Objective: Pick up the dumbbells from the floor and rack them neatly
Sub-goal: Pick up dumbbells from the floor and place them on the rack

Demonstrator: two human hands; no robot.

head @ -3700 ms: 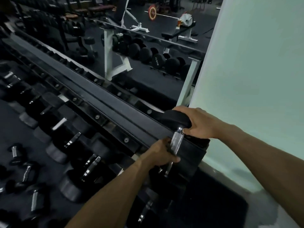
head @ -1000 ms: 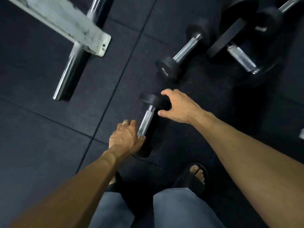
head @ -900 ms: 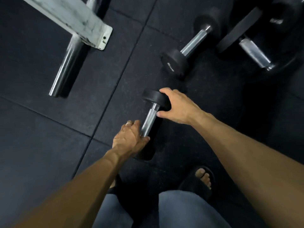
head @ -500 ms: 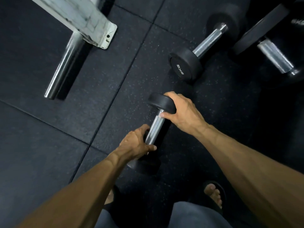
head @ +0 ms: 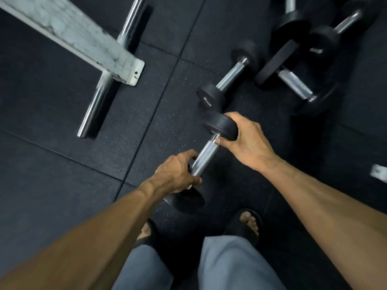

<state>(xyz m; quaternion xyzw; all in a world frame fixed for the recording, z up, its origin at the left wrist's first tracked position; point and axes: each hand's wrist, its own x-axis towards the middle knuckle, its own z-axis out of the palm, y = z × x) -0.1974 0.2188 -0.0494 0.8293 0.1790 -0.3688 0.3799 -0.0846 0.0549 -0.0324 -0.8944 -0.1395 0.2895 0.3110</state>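
A small black dumbbell [head: 206, 152] with a knurled steel handle is held over the dark rubber floor, in front of my feet. My left hand [head: 177, 172] grips the near part of its handle, just above the lower head. My right hand [head: 244, 141] curls round the far head, thumb against the handle's top end. Beyond it a second small dumbbell [head: 227, 79] lies on the floor, pointing up and right. The rack is out of sight.
Several larger dumbbells [head: 293, 80] lie crowded at the upper right. A white metal frame foot [head: 83, 40] crosses the upper left, with a chrome bar [head: 106, 84] under it. My sandalled feet [head: 245, 225] stand just below the dumbbell.
Both hands closed on the dumbbell, the left round the handle, the right over the far head. It looks raised off the floor, and the view has pulled back.
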